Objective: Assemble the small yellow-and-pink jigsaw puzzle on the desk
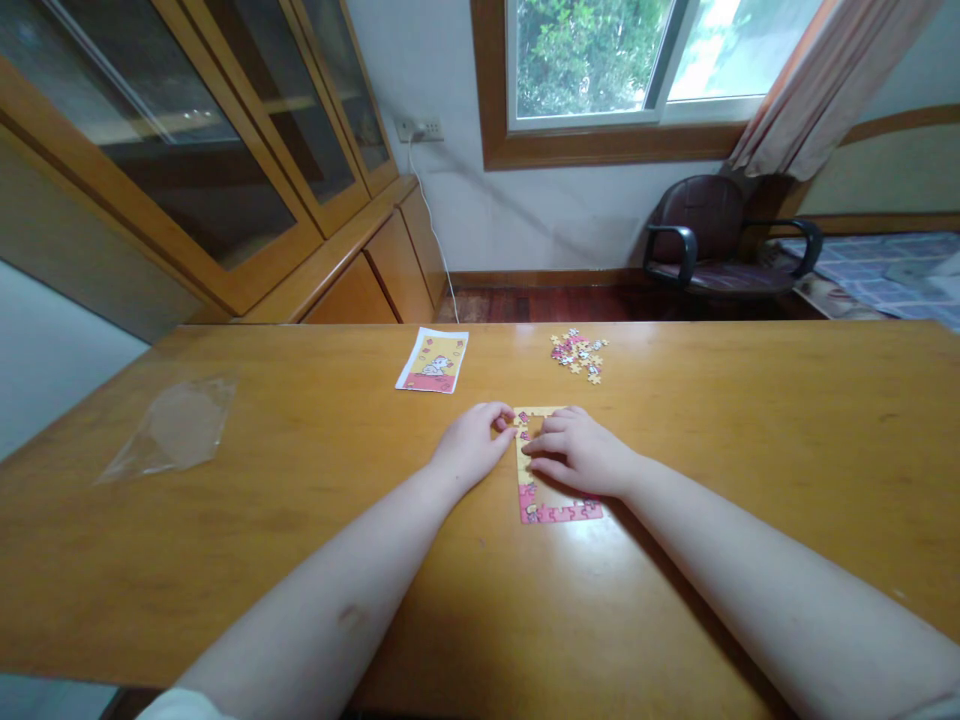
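Note:
A jigsaw puzzle border [562, 514] lies flat on the table, yellow along the top and left and pink along the bottom. Bare wood shows inside it. My left hand [477, 438] rests at its upper left edge, fingers loosely bent, a gap between thumb and fingers, tips touching the border. Over the upper right part lies my right hand [583, 450], palm down with fingers spread, the tips near the left strip of pieces. It covers most of the border's right side. I cannot make out a loose piece in either hand.
Beyond my right hand is a heap of loose puzzle pieces [577, 354]. A picture card [433, 361] with a white animal on yellow and pink lies farther left. A clear plastic bag [176, 425] is on the wooden table [315, 420] at left. An armchair [705, 235] stands behind.

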The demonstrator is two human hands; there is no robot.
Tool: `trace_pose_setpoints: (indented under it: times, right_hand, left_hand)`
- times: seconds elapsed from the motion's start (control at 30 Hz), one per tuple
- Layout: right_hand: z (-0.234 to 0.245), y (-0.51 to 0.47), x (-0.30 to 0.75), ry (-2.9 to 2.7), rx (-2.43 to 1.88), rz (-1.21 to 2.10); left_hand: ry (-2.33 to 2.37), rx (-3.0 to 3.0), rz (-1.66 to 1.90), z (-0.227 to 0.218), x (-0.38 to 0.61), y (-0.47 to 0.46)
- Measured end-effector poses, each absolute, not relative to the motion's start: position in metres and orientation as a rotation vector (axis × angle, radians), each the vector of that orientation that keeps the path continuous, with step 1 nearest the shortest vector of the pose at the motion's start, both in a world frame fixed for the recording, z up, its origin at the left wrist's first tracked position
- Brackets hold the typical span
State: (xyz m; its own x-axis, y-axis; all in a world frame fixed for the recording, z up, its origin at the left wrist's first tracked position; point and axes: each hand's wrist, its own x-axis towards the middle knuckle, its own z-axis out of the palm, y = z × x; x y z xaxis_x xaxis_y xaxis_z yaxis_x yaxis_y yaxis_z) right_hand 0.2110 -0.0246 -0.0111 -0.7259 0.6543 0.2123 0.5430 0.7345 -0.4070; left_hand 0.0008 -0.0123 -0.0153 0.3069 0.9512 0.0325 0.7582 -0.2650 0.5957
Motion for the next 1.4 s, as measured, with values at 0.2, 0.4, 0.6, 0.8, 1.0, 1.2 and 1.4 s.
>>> trace_pose_setpoints:
  times: [0.2, 0.4, 0.6, 0.8, 1.0, 1.2, 1.4]
  right_hand:
    - [-0.011, -0.025, 0.211, -2.592, -0.934, 0.453]
    - [-0.012, -0.025, 0.211, -2.588, -0.927, 0.45]
    - [-0.01, -0.025, 0.211, -2.518, -1.075, 0.356]
    - [-0.012, -0.023, 0.211, -2.513, -1.129, 0.364]
    - [-0.015, -0.023, 0.211, -2.532, -1.167, 0.362]
    - [-0.015, -0.023, 0.21, -2.528, -1.147, 0.385]
    - [-0.015, -0.022, 0.21, -2.513, -1.151, 0.412]
  left_hand:
    - [1.523, 2.265, 0.408, -0.012, -0.001, -0.015]
    - [1.524, 2.29, 0.358, -0.01, -0.001, -0.016]
    - [1.501, 2.276, 0.409, -0.007, 0.0, -0.018]
    - [1.536, 2.271, 0.367, -0.004, 0.001, -0.019]
    - [1.564, 2.248, 0.351, -0.005, 0.003, -0.018]
    - [1.578, 2.222, 0.364, -0.006, 0.003, -0.017]
    - [1.579, 2.194, 0.357, -0.006, 0.003, -0.017]
